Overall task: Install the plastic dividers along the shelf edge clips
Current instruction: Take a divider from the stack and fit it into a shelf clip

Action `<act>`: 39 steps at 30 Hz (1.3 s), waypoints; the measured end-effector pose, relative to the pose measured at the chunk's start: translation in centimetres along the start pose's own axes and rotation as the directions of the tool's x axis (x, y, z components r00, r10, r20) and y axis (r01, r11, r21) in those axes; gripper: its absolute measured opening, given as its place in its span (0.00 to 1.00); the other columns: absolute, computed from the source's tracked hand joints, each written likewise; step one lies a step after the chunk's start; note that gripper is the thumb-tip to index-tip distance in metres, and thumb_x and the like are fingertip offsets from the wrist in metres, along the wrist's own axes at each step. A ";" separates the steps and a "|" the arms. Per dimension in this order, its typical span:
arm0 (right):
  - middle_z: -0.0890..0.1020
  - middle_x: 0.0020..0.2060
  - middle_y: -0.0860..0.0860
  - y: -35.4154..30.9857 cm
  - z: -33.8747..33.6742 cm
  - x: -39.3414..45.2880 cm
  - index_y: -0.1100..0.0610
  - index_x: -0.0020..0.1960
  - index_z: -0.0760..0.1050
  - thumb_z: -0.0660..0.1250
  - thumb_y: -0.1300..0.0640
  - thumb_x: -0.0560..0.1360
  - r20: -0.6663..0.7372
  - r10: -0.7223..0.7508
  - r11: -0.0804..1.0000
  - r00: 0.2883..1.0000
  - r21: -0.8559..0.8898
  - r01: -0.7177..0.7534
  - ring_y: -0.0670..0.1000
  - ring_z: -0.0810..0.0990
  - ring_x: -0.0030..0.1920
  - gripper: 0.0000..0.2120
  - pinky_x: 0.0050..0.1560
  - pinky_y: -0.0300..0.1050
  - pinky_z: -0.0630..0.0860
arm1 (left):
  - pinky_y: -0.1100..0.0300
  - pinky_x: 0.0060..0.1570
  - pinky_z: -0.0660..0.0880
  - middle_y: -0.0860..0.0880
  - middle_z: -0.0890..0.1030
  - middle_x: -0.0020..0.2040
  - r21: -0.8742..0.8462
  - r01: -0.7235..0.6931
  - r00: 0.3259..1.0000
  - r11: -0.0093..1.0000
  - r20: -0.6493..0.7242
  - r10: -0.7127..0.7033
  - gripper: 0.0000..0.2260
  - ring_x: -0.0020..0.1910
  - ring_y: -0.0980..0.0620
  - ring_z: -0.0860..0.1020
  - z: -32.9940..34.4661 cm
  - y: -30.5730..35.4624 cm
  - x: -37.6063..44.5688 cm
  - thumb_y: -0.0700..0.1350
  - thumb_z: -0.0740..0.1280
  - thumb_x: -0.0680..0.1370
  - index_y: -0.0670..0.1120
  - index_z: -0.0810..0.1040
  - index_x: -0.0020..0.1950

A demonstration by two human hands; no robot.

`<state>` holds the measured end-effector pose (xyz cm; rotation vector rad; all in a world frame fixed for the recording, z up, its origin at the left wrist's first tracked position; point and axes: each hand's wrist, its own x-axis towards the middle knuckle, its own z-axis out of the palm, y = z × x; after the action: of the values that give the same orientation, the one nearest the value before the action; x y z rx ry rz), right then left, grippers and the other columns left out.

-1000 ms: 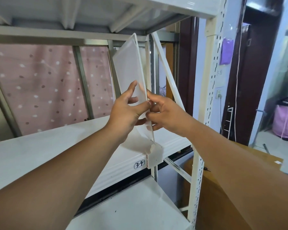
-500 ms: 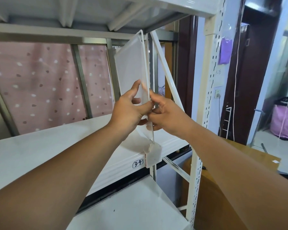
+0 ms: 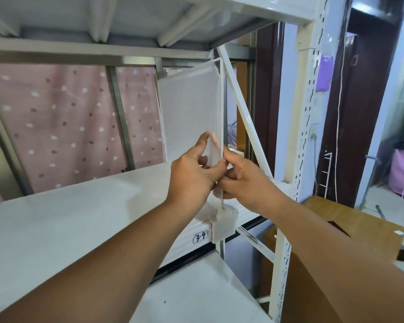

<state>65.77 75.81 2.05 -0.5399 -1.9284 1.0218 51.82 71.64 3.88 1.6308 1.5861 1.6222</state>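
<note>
A translucent white plastic divider [image 3: 189, 113] stands nearly upright above the front edge of the white shelf [image 3: 79, 217]. Its front rim runs down to a white plastic clip [image 3: 223, 226] hooked over the shelf's front lip, beside a "3-4" label [image 3: 201, 236]. My left hand [image 3: 191, 176] pinches the divider's lower part from the left, thumb on the near face. My right hand [image 3: 243, 180] grips the divider's front rim from the right, just above the clip. The divider's bottom corner is hidden behind both hands.
An upper shelf [image 3: 126, 26] sits just above the divider's top. A diagonal white brace [image 3: 243, 117] and a perforated upright [image 3: 306, 136] stand right of the hands. A lower shelf [image 3: 196, 294] lies below. A brown wooden table [image 3: 359, 224] is at right, a pink dotted curtain [image 3: 56, 124] behind.
The divider has swung from a leftward lean to nearly upright, its top shifting right toward the brace. Both hands keep their hold low on it.
</note>
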 end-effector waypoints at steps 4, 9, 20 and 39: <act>0.86 0.49 0.57 0.3 -0.1 0.1 0.40 0.74 0.71 0.63 0.70 0.77 -0.019 0.020 1.000 1.000 0.016 -0.019 0.51 0.84 0.42 0.33 0.53 0.57 0.84 | 0.43 0.57 0.87 0.47 0.83 0.51 0.040 -0.002 1.000 0.999 -0.015 0.003 0.35 0.50 0.43 0.87 0.0 0.0 -0.2 0.50 0.77 0.79 0.61 0.67 0.83; 0.87 0.53 0.59 -0.2 0.9 -1.1 0.50 0.67 0.79 0.63 0.72 0.77 -0.047 0.064 0.986 0.997 0.159 -0.056 0.54 0.85 0.50 0.25 0.53 0.61 0.84 | 0.41 0.49 0.89 0.44 0.85 0.55 0.052 0.008 0.999 0.999 0.054 -0.011 0.37 0.52 0.43 0.87 -0.4 0.4 -1.1 0.48 0.76 0.80 0.64 0.63 0.84; 0.87 0.50 0.62 -3.7 3.3 -2.7 0.59 0.55 0.85 0.67 0.64 0.78 -0.363 0.337 0.935 0.869 0.233 -0.265 0.58 0.86 0.53 0.10 0.65 0.61 0.78 | 0.48 0.42 0.88 0.49 0.86 0.54 0.125 0.028 0.996 0.992 0.085 -0.039 0.26 0.50 0.47 0.87 -4.5 1.3 -2.1 0.48 0.73 0.81 0.55 0.75 0.79; 0.73 0.74 0.57 -12.7 16.7 0.5 0.58 0.75 0.69 0.69 0.54 0.77 -0.325 0.012 0.812 0.946 -0.548 -0.198 0.57 0.72 0.72 0.28 0.63 0.42 0.69 | 0.49 0.60 0.84 0.45 0.77 0.76 0.592 0.139 0.983 0.794 0.016 -0.184 0.34 0.58 0.42 0.84 -22.3 1.1 -5.0 0.46 0.72 0.76 0.52 0.69 0.83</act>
<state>51.67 61.47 7.85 -1.0946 -1.9170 0.3545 34.67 57.30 8.87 1.7329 2.2742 1.0085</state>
